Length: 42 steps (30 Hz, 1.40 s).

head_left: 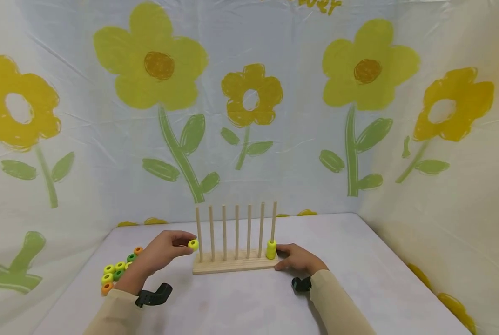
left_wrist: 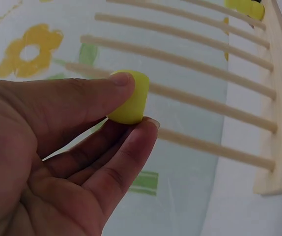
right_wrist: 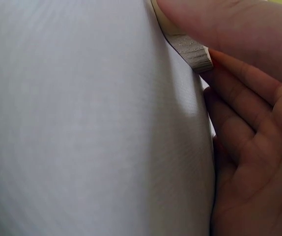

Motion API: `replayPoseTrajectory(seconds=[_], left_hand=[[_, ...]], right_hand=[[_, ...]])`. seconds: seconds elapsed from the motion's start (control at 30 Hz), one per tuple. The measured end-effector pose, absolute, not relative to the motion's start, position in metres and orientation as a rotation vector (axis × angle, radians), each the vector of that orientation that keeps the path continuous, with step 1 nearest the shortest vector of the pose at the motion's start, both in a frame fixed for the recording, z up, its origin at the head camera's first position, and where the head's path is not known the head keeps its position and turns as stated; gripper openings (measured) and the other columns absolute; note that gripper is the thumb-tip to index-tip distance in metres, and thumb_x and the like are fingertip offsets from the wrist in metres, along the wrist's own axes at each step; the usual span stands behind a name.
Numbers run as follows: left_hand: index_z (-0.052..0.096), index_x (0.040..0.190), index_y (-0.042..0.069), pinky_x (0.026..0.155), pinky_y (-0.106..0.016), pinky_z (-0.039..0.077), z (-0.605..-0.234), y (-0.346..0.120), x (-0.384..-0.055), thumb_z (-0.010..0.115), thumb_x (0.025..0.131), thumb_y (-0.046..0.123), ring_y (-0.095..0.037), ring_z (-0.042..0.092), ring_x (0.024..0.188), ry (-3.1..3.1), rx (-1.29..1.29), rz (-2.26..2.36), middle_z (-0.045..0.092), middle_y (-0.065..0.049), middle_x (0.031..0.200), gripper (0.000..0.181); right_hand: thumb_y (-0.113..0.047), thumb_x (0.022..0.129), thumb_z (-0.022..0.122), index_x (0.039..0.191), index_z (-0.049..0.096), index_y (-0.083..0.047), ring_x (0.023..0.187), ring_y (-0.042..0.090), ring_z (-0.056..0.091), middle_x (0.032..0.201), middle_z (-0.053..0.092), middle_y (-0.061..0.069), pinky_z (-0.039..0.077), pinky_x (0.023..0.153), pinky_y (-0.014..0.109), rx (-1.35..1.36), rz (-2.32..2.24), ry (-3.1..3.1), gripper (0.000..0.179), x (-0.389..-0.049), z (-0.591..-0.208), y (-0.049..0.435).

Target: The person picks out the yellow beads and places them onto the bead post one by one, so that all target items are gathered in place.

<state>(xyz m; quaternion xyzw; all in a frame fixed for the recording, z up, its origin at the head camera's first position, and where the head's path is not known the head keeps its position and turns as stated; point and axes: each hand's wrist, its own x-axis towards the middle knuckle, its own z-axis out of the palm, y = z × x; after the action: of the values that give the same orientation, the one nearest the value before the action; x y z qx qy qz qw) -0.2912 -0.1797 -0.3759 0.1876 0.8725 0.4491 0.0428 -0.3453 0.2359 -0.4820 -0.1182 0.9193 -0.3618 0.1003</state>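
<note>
A wooden peg stand (head_left: 237, 265) with a row of several upright rods stands on the white table. Yellow beads (head_left: 271, 250) are stacked on its rightmost rod. My left hand (head_left: 165, 251) pinches another yellow bead (left_wrist: 131, 101) between thumb and fingertips, close beside the leftmost rod and apart from the table. At the opposite end, my right hand (head_left: 300, 258) grips the stand's base, thumb in front and fingers behind. The right wrist view shows the base's end (right_wrist: 192, 51) between thumb and fingers.
Loose yellow, green and orange beads (head_left: 108, 278) lie on the table (head_left: 232, 307) at the left, partly hidden behind my left forearm. Behind the table hangs a pale curtain (head_left: 295, 163) printed with yellow flowers. Black straps (head_left: 154, 296) sit at both wrists.
</note>
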Motion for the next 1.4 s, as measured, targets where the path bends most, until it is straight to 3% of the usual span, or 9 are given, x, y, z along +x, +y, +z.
replayPoseTrajectory(seconds=[0.77, 1.2, 1.4], left_hand=[[0.064, 0.125, 0.009, 0.091, -0.039, 0.054, -0.36, -0.108, -0.3, 0.07, 0.09, 0.02, -0.023, 0.064, 0.11, 2.687, 0.747, 1.346, 0.066, -0.007, 0.123, 0.038], [0.065, 0.126, 0.017, 0.091, -0.037, 0.054, -0.335, -0.073, -0.302, 0.069, 0.09, 0.018, -0.02, 0.064, 0.111, 2.739, 0.755, 1.337, 0.067, 0.0, 0.12, 0.036], [0.065, 0.125, 0.011, 0.091, -0.037, 0.055, -0.327, -0.056, -0.302, 0.068, 0.091, 0.014, -0.022, 0.065, 0.11, 2.752, 0.825, 1.355, 0.067, -0.004, 0.121, 0.034]], right_hand=[[-0.029, 0.073, 0.083, 0.139, 0.055, -0.017, 0.14, 0.035, 0.036, 0.147, 0.048, 0.008, 0.026, 0.113, 0.06, -0.327, -1.087, 2.708, 0.073, -0.34, -0.48, 0.241], [-0.031, 0.072, 0.084, 0.139, 0.056, -0.019, 0.141, 0.034, 0.035, 0.148, 0.048, 0.007, 0.025, 0.115, 0.058, -0.324, -1.068, 2.718, 0.074, -0.348, -0.475, 0.236], [-0.029, 0.072, 0.083, 0.139, 0.055, -0.018, 0.14, 0.034, 0.036, 0.148, 0.048, 0.008, 0.024, 0.114, 0.06, -0.336, -1.075, 2.695, 0.073, -0.346, -0.477, 0.236]])
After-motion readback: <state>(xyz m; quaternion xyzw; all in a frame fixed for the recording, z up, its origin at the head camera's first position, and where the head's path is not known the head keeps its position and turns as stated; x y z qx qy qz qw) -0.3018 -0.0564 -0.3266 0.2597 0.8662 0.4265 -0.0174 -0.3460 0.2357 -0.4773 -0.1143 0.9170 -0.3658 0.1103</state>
